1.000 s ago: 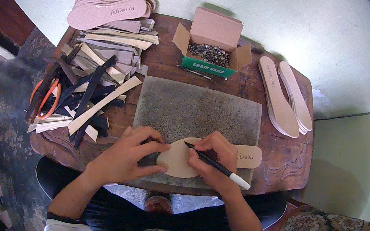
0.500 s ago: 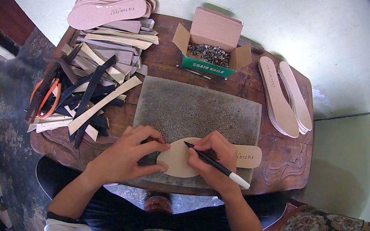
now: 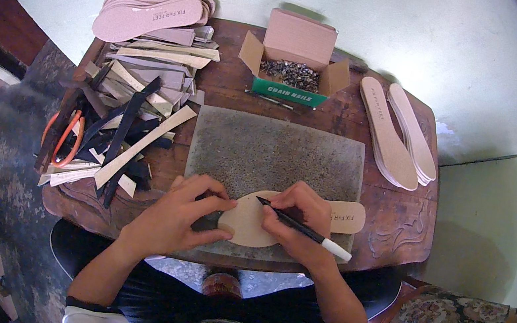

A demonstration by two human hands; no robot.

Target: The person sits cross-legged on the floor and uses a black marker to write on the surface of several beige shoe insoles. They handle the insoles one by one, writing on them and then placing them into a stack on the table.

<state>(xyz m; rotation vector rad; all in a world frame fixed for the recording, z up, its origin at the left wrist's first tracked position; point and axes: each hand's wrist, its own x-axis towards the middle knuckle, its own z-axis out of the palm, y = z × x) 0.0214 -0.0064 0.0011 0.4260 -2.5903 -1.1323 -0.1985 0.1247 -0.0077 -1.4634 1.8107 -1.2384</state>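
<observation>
A beige insole (image 3: 246, 222) lies flat on the dark speckled mat (image 3: 277, 147), near the table's front edge. Its wide rounded end points left and the narrow heel end, with print on it, points right. My left hand (image 3: 177, 216) grips the wide end, thumb at the near edge and fingertips at the far edge. In my right hand (image 3: 309, 226) is a black marker pen (image 3: 297, 225) with a white back end. The pen's tip is at the insole's far edge, and the hand rests over the insole's middle.
Pinkish insoles (image 3: 149, 18) are stacked at the far left above cut strips (image 3: 151, 119) and orange-handled scissors (image 3: 69, 138). An open green box (image 3: 289, 91) of small nails stands at the back. More insoles (image 3: 390, 138) lie in two stacks on the wooden table's (image 3: 398, 212) right.
Both hands, the pen and the insole hold almost the same positions. The whole view has shifted very slightly.
</observation>
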